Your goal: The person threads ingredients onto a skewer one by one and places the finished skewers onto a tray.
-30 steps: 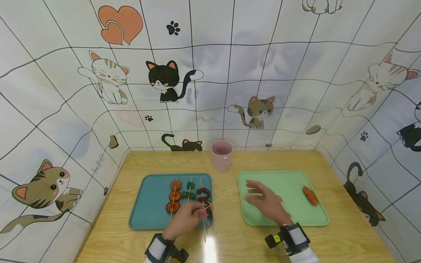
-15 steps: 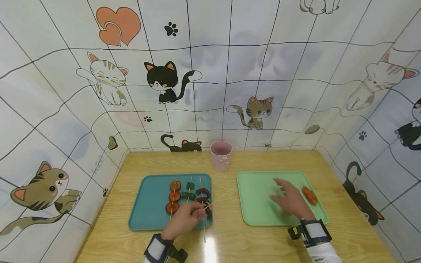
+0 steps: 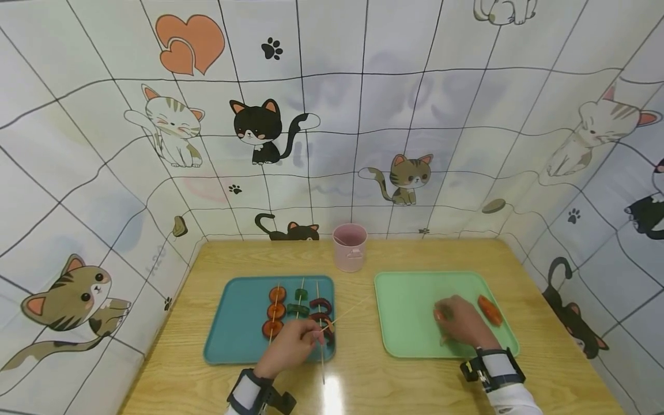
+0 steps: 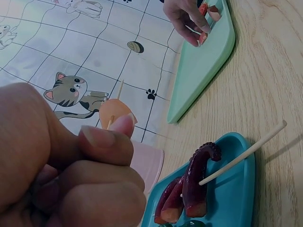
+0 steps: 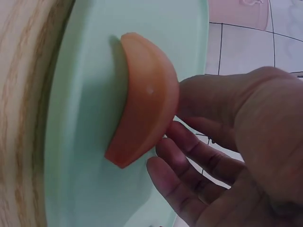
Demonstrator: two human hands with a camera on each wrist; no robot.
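My left hand (image 3: pixel 293 347) pinches a thin wooden skewer between thumb and finger above the teal tray's right edge. On the skewer (image 4: pixel 120 90), just past the fingertips, is a pale orange piece (image 4: pixel 114 109). My right hand (image 3: pixel 461 323) is down at the green tray, fingers curled. In the right wrist view its thumb and fingers hold an orange crescent-shaped wedge (image 5: pixel 149 90) by its curved side, three fingertips showing beside it. A second orange piece (image 3: pixel 490 311) lies right of that hand. The right palm hides part of the tray.
On the teal tray (image 3: pixel 233 323) lie skewers of reddish-brown rounds (image 3: pixel 276 311), green pieces (image 3: pixel 298 309) and purple octopus tentacles (image 4: pixel 195 182). One skewer end sticks out over the near edge. A pink bucket (image 3: pixel 350 253) stands behind, between it and the green tray (image 3: pixel 404 340).
My right hand has moved right over the green tray, and its spread fingers have now closed around a wedge. The left hand has stayed in place with its skewer.
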